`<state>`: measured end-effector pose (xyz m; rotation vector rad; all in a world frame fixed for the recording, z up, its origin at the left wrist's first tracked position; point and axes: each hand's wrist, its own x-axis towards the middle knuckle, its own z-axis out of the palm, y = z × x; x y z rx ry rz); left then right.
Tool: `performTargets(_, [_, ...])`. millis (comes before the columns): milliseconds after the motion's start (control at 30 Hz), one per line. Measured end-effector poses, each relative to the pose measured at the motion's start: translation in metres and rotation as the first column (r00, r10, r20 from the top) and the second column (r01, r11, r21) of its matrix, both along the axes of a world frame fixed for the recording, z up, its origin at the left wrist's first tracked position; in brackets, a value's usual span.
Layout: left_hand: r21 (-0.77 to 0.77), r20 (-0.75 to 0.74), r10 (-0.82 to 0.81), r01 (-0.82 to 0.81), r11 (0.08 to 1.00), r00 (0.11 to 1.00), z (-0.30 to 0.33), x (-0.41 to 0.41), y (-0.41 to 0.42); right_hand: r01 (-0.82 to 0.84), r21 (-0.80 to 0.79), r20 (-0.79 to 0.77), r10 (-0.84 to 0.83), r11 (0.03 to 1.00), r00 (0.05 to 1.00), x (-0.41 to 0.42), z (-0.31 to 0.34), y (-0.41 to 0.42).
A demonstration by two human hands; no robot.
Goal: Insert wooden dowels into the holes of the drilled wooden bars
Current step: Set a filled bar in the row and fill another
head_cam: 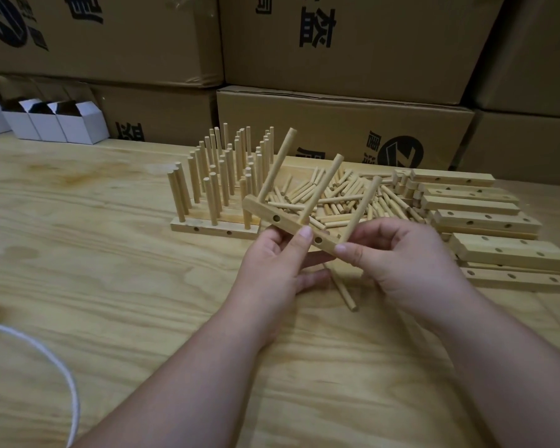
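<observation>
Both hands hold one drilled bar point(291, 226) up off the surface point(110, 253), tilted, w/ three dowels point(319, 189) stuck in it, pointing up and away. Left hand point(272, 263) pinches the bar near its middle, thumb on the front face, fingers under. Right hand point(398, 257) pinches the bar's near end, grip clamped on it. Two side holes show on the bar's front face.

One loose dowel point(345, 291) lies on the surface just below the hands. Behind, a pile of loose dowels point(346, 197). To its left, finished bars point(214, 226) w/ dowels standing upright. To the right, a stack of empty bars point(485, 218).

Far left: small white boxes point(55, 124), a white cord point(62, 376), a yellow item at the edge, too cut off to tell. Cardboard cartons point(337, 118) line the back.
</observation>
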<state>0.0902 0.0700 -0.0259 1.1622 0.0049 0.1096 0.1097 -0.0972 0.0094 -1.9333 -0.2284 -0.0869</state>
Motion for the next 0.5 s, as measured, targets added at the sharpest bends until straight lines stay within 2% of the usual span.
performTargets(200, [0.193, -0.058, -0.018, 0.029, 0.981, 0.998, -0.002, 0.0, -0.008, 0.1, 0.057, 0.054, -0.103, 0.993, 0.993, -0.001, 0.013, -0.005])
performTargets(267, [0.352, -0.018, -0.038, 0.042, 0.935, 0.999, -0.004, -0.002, -0.011, 0.087, 0.041, 0.101, -0.091, 0.995, 0.991, -0.001, 0.022, -0.004])
performTargets(333, [0.579, 0.027, -0.128, 0.088, 0.811, 0.991, -0.007, -0.005, -0.015, 0.027, 0.043, 0.131, -0.032, 0.999, 0.991, -0.001, 0.03, 0.003])
performTargets(400, [0.767, 0.038, -0.251, 0.132, 0.627, 0.967, -0.006, -0.011, -0.019, -0.038, -0.002, 0.115, 0.038, 0.999, 0.993, 0.002, 0.034, 0.017])
performTargets(500, [0.923, 0.122, -0.363, 0.029, 0.383, 0.924, -0.003, -0.014, -0.022, -0.109, -0.103, 0.087, 0.118, 0.989, 0.989, 0.01, 0.036, 0.043])
